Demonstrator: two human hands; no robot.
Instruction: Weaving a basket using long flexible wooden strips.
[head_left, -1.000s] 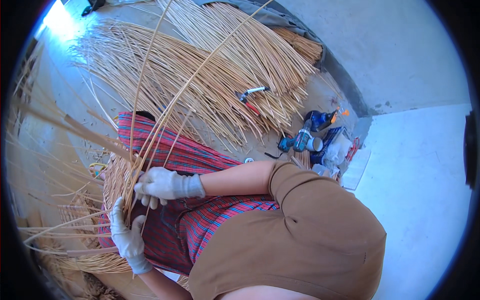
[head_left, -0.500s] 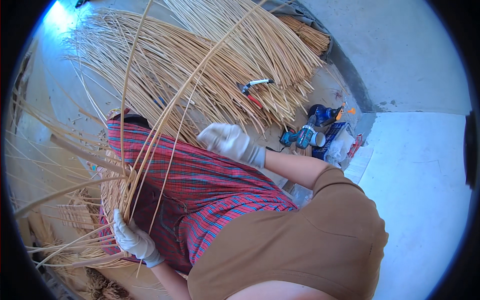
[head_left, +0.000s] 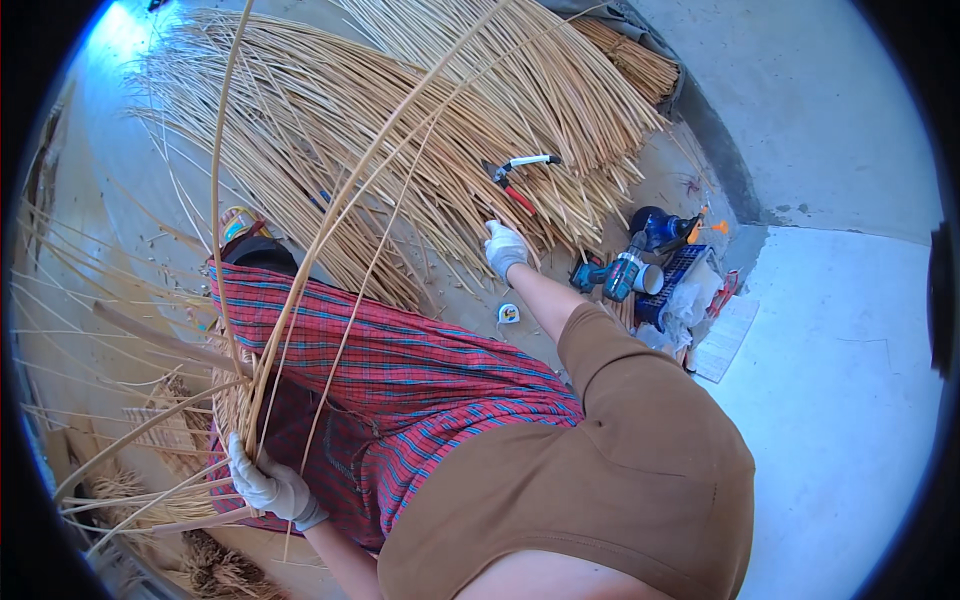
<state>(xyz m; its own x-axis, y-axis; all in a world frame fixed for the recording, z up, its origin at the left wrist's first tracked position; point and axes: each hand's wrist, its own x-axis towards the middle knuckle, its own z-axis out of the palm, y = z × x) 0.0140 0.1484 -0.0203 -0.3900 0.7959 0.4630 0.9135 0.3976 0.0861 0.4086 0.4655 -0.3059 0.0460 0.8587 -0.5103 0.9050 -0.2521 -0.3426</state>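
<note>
My left hand (head_left: 268, 482), in a white glove, grips the woven cane piece (head_left: 225, 400), whose long loose strands fan up and leftward. The piece rests against the red checked cloth (head_left: 400, 355) over my lap. My gloved right hand (head_left: 505, 250) is stretched out at the edge of the large pile of cane rods (head_left: 400, 140), fingers slightly apart and bent, with nothing visibly held. Pruning shears (head_left: 515, 185) with red and white handles lie on the rods just above that hand.
A cordless drill (head_left: 605, 275), blue spray bottle (head_left: 655, 230), blue plastic crate (head_left: 665, 280) with bags, and small tape measure (head_left: 508, 313) lie to the right beside a pale wall (head_left: 830, 380). More woven cane (head_left: 165, 435) lies at the lower left.
My right hand has left the woven piece and moved up and right to the rod pile. My left hand stays on the piece, shifted slightly.
</note>
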